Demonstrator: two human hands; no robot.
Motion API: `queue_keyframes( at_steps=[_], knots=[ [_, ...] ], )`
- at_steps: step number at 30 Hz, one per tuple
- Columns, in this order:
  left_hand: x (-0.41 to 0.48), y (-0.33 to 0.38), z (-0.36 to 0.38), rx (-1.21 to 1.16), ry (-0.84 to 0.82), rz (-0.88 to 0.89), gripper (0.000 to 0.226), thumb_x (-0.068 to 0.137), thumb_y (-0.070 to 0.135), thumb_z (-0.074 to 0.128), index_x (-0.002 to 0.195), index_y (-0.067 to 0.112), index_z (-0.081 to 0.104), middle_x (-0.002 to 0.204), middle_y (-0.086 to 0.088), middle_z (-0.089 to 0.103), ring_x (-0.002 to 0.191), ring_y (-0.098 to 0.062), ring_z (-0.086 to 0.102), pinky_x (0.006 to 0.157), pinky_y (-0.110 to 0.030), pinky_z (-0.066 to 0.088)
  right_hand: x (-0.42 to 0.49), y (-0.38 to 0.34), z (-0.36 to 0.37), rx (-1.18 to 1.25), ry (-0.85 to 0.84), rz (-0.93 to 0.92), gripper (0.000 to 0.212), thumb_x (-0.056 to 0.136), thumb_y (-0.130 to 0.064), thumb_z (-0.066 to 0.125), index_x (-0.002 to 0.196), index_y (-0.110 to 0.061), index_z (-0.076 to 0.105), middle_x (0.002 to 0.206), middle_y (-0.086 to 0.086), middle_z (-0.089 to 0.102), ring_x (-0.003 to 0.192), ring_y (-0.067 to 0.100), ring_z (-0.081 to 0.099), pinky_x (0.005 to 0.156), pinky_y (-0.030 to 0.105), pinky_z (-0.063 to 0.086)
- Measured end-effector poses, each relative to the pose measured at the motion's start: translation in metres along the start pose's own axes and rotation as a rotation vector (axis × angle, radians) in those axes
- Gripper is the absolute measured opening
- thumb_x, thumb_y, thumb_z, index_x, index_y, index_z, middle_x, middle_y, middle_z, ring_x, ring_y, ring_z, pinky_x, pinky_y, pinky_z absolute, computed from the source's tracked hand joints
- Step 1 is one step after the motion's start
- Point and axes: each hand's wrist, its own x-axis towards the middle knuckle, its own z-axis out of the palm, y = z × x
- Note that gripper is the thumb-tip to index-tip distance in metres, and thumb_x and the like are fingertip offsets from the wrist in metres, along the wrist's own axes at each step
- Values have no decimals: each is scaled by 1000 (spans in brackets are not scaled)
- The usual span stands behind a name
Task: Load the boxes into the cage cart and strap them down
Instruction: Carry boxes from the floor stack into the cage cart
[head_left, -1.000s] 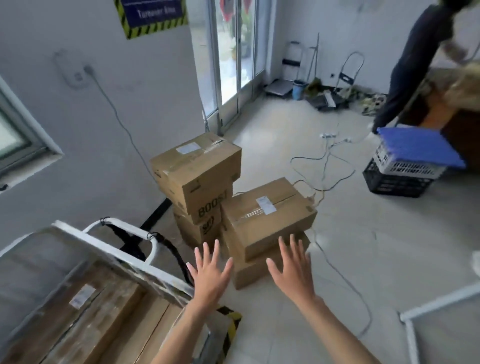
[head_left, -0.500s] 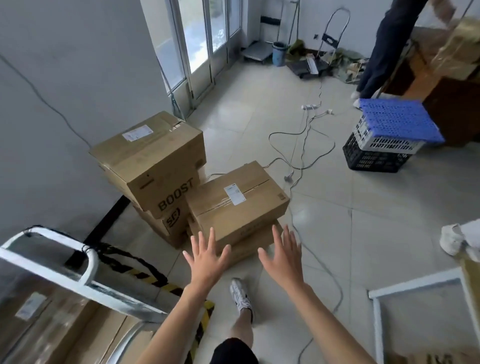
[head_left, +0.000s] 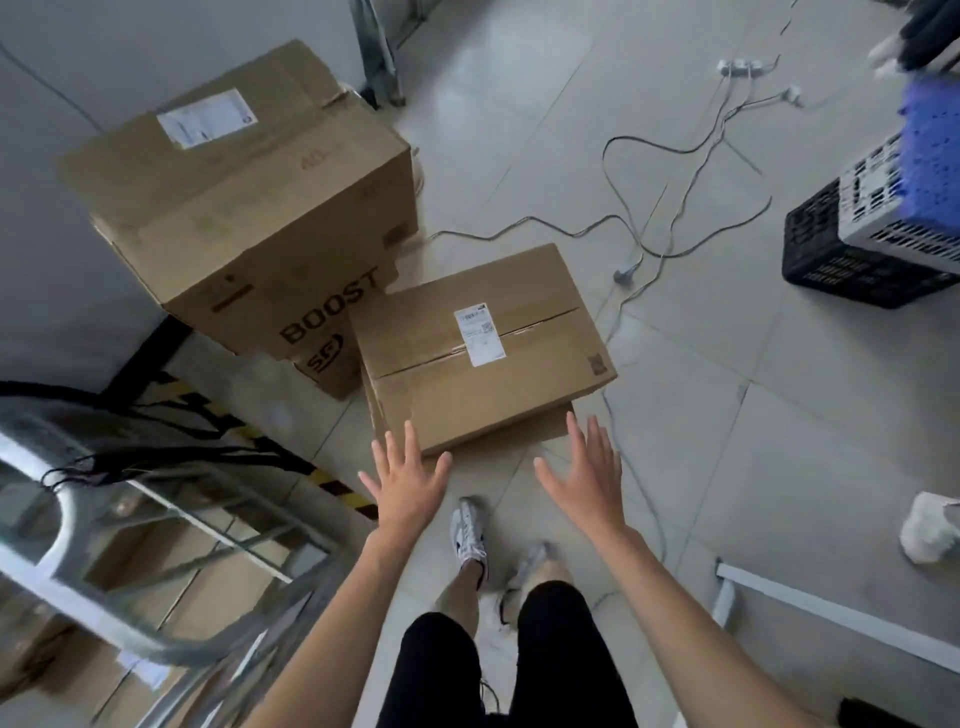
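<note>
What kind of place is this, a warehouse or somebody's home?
Probably a small stockroom or parcel depot: labelled cardboard boxes stacked on a tiled floor, a metal cage cart at the left, stacked plastic crates at the right.

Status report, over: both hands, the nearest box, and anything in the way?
Left hand and right hand open, holding nothing. Nearest box atop another box, not yet gripped. Loose cables on floor beside it; cage cart at left.

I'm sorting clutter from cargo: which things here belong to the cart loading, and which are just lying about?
For the job: near labelled box, BOOST box stack, cage cart, left hand, right hand, both open.
Just lying about: floor cables, power strip, plastic crates, white bundle.
</note>
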Motion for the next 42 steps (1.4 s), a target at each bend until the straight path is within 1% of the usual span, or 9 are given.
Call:
queue_keyframes(
  at_steps=[11,15,19,23,25,29,36,40,42],
  knots=[
    [137,-2,83,-132,-9,-279,85,96,71,33,162,31,-2,171,-4,-3,156,-25,-12,119,-63,-9,187,63,40,-114,-149,-6,88,92,-51,61,161,-23,15,169,14,8,156,28,6,124,53,8],
    [187,-9,94,-202,74,-387,93,94,73,38,162,25,-2,170,-8,-5,156,-28,-9,120,-64,-4,249,79,58,-132,-185,-36,88,92,-52,60,161,-26,13,169,10,5,156,26,0,124,52,2],
    [222,-15,97,-255,202,-427,103,90,75,48,162,22,-3,170,-12,-3,156,-32,1,123,-59,9,308,95,57,-139,-107,-20,94,89,-50,65,161,-21,12,169,13,5,155,31,1,124,53,3],
    [255,-32,86,-370,261,-480,109,81,77,58,161,28,2,166,-10,20,149,-34,28,116,-52,30,362,106,46,31,-109,57,105,84,-51,71,161,-26,3,170,7,1,155,25,7,124,46,15],
    [269,-46,75,-516,235,-485,105,77,77,63,158,34,14,159,-4,37,142,-30,41,115,-47,36,389,106,38,133,-157,136,109,78,-59,71,160,-33,2,168,1,14,152,23,23,120,46,27],
    [291,-70,59,-812,147,-497,90,64,78,75,139,37,49,127,4,63,114,-22,62,101,-45,52,429,107,27,281,-244,169,99,67,-66,77,149,-39,28,140,-10,55,126,19,55,108,48,44],
    [284,-65,64,-900,176,-440,83,67,70,76,133,23,58,114,6,68,99,-10,66,77,-22,53,427,118,30,398,-234,99,81,68,-54,84,138,-44,43,121,-28,64,103,-12,61,101,35,50],
    [244,-66,66,-944,183,-429,53,81,56,77,126,34,60,116,9,69,98,-5,68,82,-24,56,399,117,17,382,-247,84,80,68,-53,84,136,-48,42,119,-31,63,106,-10,61,101,36,50],
    [213,-63,56,-977,177,-445,52,79,58,79,123,39,60,116,9,69,100,-8,69,86,-28,57,381,110,1,370,-259,71,83,68,-53,83,139,-45,41,119,-32,61,107,-12,60,102,35,49]
  ],
)
